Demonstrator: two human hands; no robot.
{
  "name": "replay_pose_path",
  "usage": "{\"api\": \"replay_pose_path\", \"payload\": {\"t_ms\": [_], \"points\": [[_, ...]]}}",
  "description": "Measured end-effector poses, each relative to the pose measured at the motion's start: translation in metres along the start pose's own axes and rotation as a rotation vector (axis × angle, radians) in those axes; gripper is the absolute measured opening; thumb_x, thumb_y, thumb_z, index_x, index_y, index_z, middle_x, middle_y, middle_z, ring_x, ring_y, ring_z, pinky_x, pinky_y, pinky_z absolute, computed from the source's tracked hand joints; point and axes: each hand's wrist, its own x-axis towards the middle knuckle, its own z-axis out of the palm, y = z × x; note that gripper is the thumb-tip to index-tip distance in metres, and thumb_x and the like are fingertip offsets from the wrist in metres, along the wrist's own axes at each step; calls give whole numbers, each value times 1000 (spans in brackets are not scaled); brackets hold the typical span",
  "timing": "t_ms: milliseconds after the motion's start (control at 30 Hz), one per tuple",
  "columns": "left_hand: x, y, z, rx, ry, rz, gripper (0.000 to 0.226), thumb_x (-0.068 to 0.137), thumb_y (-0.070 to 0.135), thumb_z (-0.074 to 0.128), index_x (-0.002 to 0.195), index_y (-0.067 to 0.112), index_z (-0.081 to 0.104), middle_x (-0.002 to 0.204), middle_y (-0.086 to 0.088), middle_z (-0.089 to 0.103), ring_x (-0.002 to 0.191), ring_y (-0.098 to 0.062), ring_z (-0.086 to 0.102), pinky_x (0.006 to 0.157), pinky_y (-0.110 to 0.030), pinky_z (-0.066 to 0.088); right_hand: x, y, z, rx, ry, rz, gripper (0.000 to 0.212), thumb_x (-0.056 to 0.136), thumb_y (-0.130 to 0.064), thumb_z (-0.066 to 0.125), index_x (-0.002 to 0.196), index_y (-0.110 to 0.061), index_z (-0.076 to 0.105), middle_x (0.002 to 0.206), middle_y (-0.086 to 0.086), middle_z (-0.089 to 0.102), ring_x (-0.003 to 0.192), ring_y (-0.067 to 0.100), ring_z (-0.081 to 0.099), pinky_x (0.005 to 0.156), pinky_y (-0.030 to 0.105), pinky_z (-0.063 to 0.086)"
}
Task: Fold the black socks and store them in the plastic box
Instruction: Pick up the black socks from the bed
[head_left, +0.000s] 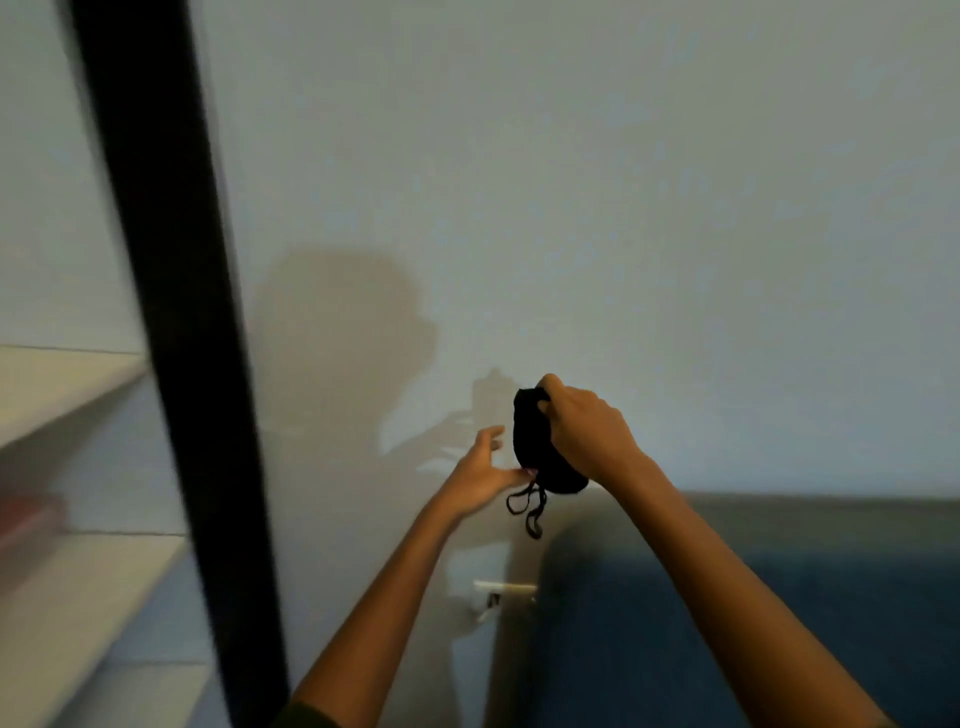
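A black sock (535, 447) hangs bunched in the air in front of a pale wall, with thin black loops dangling from its lower end. My right hand (587, 426) grips its upper part, fingers curled round the fabric. My left hand (483, 467) is just left of the sock with fingers spread and relaxed; its thumb tip reaches the sock's lower edge. No plastic box is in view.
A dark vertical post (176, 338) stands at the left, with white shelves (67, 395) behind it. A dark blue surface (753, 597) lies at the lower right. A small white fitting (501, 592) sits low on the wall.
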Motion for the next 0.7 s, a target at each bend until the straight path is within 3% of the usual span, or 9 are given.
{"api": "replay_pose_path", "payload": {"t_ms": [167, 333, 400, 533, 600, 700], "points": [[-42, -36, -121, 2, 272, -27, 32, 83, 19, 66, 113, 13, 56, 112, -1, 63, 103, -23, 62, 90, -35, 49, 49, -116, 24, 133, -80, -374, 20, 100, -23, 35, 114, -17, 47, 103, 6, 67, 83, 27, 63, 68, 35, 51], [-109, -45, -236, 84, 635, -42, 15, 83, 16, 66, 95, 16, 57, 87, -2, 65, 70, -12, 64, 68, -22, 53, 81, -245, 32, 289, -36, -633, 23, 100, -25, 36, 119, -20, 48, 106, 5, 68, 87, 24, 64, 69, 29, 49], [-138, -42, -274, 118, 762, -67, 15, 84, 16, 66, 94, 17, 55, 87, -1, 64, 66, -17, 66, 62, -25, 56, 85, -293, 31, 364, 3, -718, 24, 99, -25, 38, 120, -19, 48, 106, 5, 68, 87, 24, 65, 66, 25, 45], [-183, -14, -338, 307, 959, -91, 31, 86, 21, 60, 113, 11, 53, 107, -12, 66, 82, -32, 69, 77, -45, 58, 88, -375, 8, 499, 220, -882, 24, 100, -25, 37, 118, -17, 50, 100, 3, 68, 79, 22, 66, 62, 27, 46], [-201, 5, -363, 399, 991, -121, 34, 87, 20, 55, 119, 11, 51, 108, -15, 67, 83, -34, 70, 78, -47, 58, 89, -409, -2, 517, 323, -921, 25, 100, -25, 35, 119, -16, 50, 101, 3, 68, 79, 24, 66, 58, 27, 40], [-234, 24, -397, 382, 990, -212, 23, 88, 14, 51, 111, 10, 54, 101, -12, 68, 76, -32, 71, 75, -41, 60, 88, -459, -7, 527, 419, -961, 26, 101, -26, 33, 118, -16, 49, 100, 3, 68, 77, 27, 66, 55, 27, 34]]}}
